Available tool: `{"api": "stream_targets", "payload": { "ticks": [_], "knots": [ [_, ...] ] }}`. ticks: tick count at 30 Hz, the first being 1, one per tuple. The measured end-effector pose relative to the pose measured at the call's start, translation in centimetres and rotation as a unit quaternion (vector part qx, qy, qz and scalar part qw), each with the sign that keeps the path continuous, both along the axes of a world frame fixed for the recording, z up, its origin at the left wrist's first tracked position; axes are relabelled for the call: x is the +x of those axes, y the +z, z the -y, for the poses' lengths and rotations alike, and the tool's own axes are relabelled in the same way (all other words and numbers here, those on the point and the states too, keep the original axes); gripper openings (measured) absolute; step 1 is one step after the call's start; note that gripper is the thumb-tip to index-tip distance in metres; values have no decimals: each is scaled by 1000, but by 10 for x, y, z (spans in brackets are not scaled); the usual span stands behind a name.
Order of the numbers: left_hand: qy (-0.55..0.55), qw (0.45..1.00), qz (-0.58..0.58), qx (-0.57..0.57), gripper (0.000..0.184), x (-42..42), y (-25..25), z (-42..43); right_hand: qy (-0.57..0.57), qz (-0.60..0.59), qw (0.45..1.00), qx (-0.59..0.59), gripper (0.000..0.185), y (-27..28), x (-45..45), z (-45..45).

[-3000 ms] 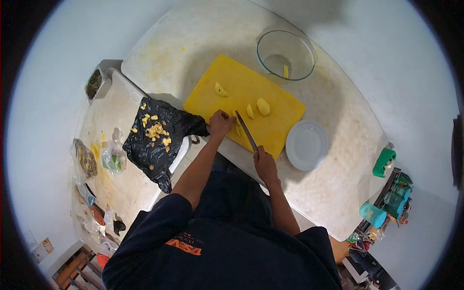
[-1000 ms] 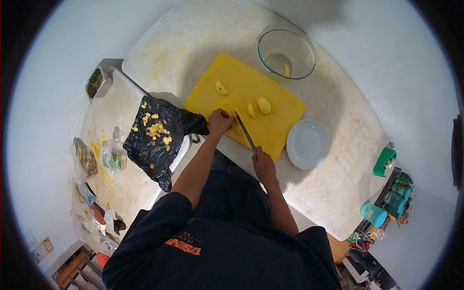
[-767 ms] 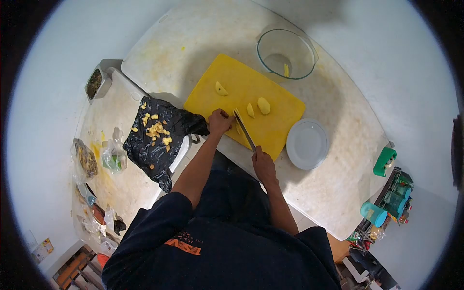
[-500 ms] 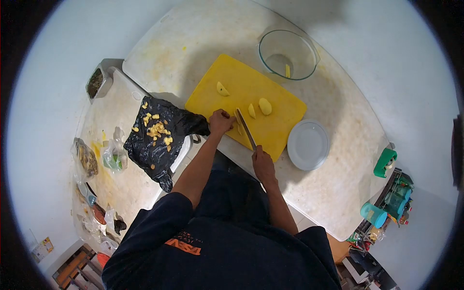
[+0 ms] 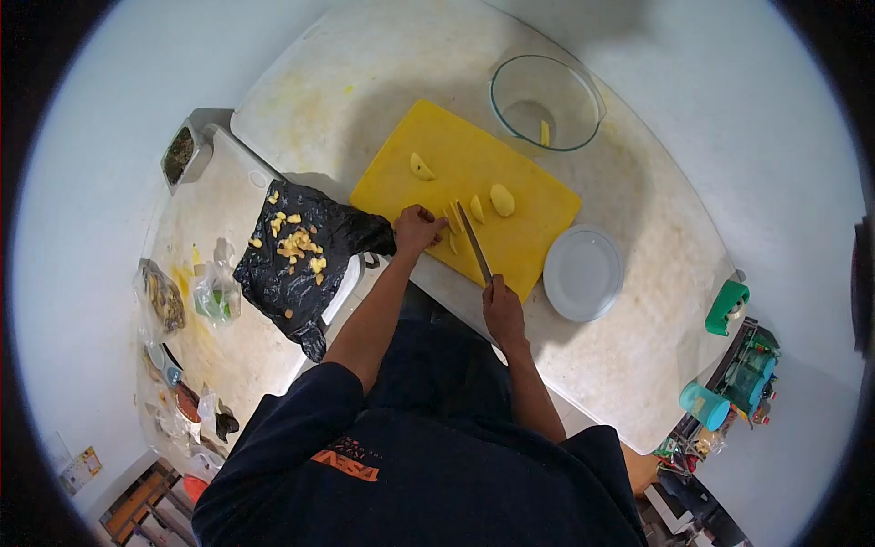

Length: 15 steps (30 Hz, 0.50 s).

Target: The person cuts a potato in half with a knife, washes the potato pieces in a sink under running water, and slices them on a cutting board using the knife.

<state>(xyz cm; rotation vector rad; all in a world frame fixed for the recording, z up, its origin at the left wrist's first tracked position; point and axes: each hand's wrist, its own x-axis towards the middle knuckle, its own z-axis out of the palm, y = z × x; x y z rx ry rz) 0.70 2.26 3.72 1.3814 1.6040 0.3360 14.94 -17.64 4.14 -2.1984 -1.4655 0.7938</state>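
Note:
My right hand (image 5: pixel 503 312) is wrapped round the handle of a kitchen knife (image 5: pixel 475 244), whose blade points up and left over the yellow cutting board (image 5: pixel 533 187). At the blade's tip, on its left side, lie thin potato slices (image 5: pixel 454 219). The bent fingers of my left hand (image 5: pixel 418 229) press on these slices at the board's near left edge. A potato wedge (image 5: pixel 477 209) and a larger peeled potato piece (image 5: pixel 501 201) lie right of the blade. Another cut potato piece (image 5: pixel 421 167) rests farther back on the board.
A glass bowl (image 5: pixel 570 132) with a potato stick inside stands behind the board. To the right is a white plate (image 5: pixel 583 273). A black plastic bag (image 5: pixel 337 232) with peelings lies left. A green tape dispenser (image 5: pixel 726 307) sits at the right table edge.
The knife and my right hand have shifted a little to the right, so a slice now shows left of the blade. My left hand has stayed nearly in place.

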Motion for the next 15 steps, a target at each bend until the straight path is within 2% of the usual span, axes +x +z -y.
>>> {"api": "stream_targets", "payload": {
  "ticks": [2,5,11,15],
  "knots": [
    [0,1000,25,-9,27,-2,-5,0,10,-3,1000,5,18,-3,3,5],
    [-12,999,-16,34,27,-1,-4,2,15,-27,999,-33,19,-2,7,9],
    [20,999,29,-35,24,-1,-15,-2,-4,-79,994,-80,23,20,13,18],
    [26,998,62,-21,20,-3,-21,0,9,-71,993,-93,25,10,26,36]
  ]
}}
